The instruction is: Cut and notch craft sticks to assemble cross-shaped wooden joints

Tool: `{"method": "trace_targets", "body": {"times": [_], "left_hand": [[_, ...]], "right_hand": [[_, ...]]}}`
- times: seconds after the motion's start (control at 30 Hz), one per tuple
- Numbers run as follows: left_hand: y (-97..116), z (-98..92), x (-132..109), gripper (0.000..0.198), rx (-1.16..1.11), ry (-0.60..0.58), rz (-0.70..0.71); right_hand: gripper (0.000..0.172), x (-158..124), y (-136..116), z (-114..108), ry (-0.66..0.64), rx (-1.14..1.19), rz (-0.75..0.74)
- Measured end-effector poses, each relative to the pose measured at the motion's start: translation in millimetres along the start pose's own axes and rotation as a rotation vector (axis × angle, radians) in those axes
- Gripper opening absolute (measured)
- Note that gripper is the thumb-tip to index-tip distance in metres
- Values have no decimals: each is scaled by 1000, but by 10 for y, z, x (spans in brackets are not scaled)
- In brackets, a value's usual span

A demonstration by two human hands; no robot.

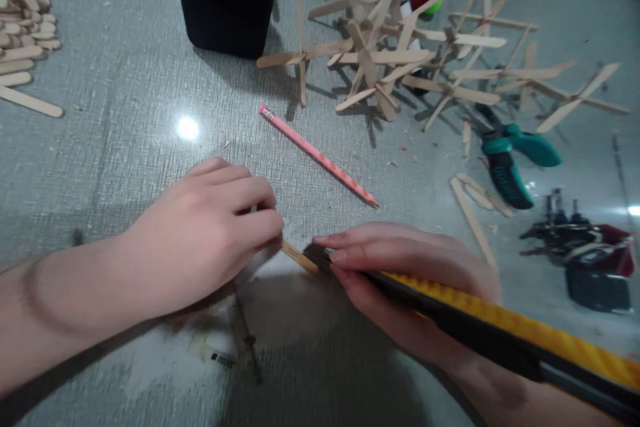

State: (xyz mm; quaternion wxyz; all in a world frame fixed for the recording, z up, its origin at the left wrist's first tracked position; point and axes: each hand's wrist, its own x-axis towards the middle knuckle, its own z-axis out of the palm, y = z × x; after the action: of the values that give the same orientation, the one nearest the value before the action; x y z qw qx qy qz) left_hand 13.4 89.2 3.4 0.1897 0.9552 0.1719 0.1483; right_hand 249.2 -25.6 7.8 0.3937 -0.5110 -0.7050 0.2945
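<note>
Head view: the left hand (215, 233) pinches a stick (294, 253) while the right hand (420, 267) grips a knife (480, 323), its blade (316, 255) against the stick, near a pencil (319, 156).

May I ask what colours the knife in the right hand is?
Yellow and black; the knife shows best in the head view.

Holds the left hand (220, 227) curled, back upward, left of the frame's centre. Pinches with the right hand (425, 257), stretched in from the lower right.
</note>
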Motion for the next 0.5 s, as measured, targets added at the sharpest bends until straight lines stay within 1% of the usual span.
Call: {"method": "trace_targets", "body": {"times": [0.07, 0.13, 0.27, 0.37, 0.5], "left_hand": [[0, 16, -9, 28, -4, 9, 32], [-10, 22, -12, 29, -55, 11, 58], [-35, 20, 4, 29, -155, -31, 98], [-41, 24, 26, 33, -208, -33, 72], [-36, 29, 44, 37, -236, -37, 32]], "right_hand": [[31, 9, -16, -7, -29, -5, -25], [33, 17, -28, -10, -46, -18, -24], [34, 29, -21, 1, -66, -7, -31], [33, 43, -5, 18, -60, 6, -44], [26, 47, -16, 30, -64, -15, -65]]}}
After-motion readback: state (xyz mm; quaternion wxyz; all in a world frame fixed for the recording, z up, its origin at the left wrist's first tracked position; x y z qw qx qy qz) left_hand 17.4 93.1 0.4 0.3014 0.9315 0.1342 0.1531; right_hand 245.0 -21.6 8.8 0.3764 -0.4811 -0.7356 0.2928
